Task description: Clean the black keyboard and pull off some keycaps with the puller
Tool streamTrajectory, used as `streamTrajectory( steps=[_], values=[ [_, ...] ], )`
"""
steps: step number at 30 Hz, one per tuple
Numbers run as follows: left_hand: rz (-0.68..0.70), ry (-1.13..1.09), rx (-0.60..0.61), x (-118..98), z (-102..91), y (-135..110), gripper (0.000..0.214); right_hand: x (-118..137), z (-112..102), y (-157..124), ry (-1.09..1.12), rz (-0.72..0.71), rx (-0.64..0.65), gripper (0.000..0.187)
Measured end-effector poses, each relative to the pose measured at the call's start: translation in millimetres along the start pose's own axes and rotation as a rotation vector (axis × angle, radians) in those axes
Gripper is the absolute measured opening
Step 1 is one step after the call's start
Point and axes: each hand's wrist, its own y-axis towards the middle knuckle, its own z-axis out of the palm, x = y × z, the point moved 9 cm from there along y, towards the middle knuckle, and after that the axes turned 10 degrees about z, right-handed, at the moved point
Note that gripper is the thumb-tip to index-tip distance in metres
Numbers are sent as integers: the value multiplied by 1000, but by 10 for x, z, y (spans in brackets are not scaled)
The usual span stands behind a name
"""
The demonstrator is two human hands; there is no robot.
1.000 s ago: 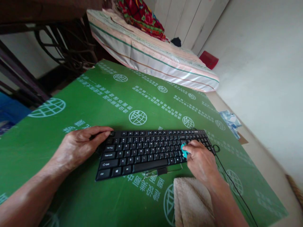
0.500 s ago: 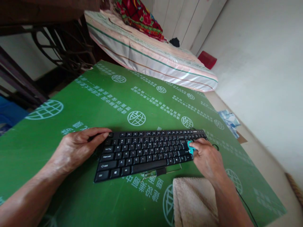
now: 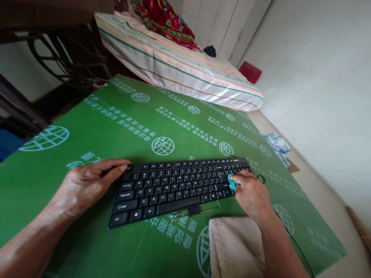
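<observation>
Indoors, on a green desk (image 3: 130,129) near a bed (image 3: 179,79), left hand (image 3: 84,183) grips a keyboard (image 3: 174,189), right hand (image 3: 251,192) a teal lump (image 3: 231,182).

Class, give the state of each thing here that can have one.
Keyboard: keys facing up
Left hand: touching keyboard's far left corner
Turquoise piece: pinched
Right hand: pinching it
Beige cloth: folded
Red flowered fabric: heaped on mattress

The right hand (image 3: 251,193) hides part of the keyboard (image 3: 174,187).
</observation>
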Motion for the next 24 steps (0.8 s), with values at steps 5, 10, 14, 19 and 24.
streamTrajectory(
  steps=[5, 10, 14, 19, 24],
  values=[
    [11, 16, -17, -67, -29, -10, 51, -47, -1, 1, 44, 5, -30, 38],
    [12, 24, -22, -147, -38, 3, 49, 159, 38, -53, 91, -109, -4, 39],
    [-10, 27, -9, -180, -42, 13, 49, 163, 55, -53, 43, -86, 23, 37],
    [-19, 19, -10, -192, -58, 4, 50, 130, 54, -37, 48, -60, 35, 39],
    [30, 62, -10, -192, -60, 4, 49, 126, -13, -13, -11, -13, 11, 43]
  ],
)
